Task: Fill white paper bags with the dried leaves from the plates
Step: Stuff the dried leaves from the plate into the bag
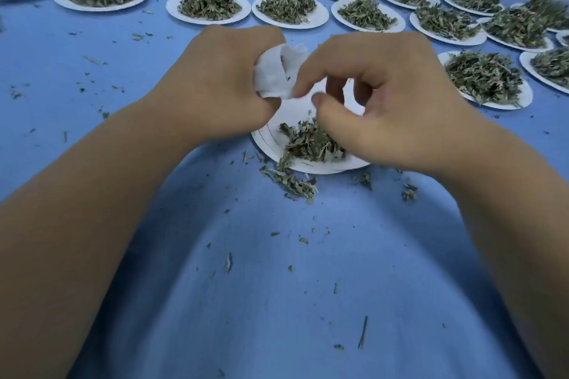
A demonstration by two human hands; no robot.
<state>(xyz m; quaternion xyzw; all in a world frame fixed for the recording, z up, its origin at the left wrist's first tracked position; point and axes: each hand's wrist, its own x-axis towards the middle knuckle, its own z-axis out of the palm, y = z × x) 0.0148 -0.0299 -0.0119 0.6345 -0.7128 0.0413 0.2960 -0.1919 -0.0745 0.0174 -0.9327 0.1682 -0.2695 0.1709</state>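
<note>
I see the left hand wrapped around a crumpled white paper bag, its fingers curled tight on the bag's body. The bag's open top sticks out past the knuckles toward the right hand. The bag hangs just above the far rim of the nearest round white paper plate, well inside the grip and not touching the plate.

My right hand is over that same plate with its fingers bent. The forefinger tip meets the bag's lower edge and the thumb is drawn up close beneath it. I cannot tell whether anything is pinched between them.

A small heap of dried green leaves lies on the near half of the plate, under the right hand. More loose dried leaf scraps have spilled over the plate's near rim onto the blue cloth tabletop. Beyond the plate, rows of other white paper plates stand on the cloth, each heaped with leaves.
</note>
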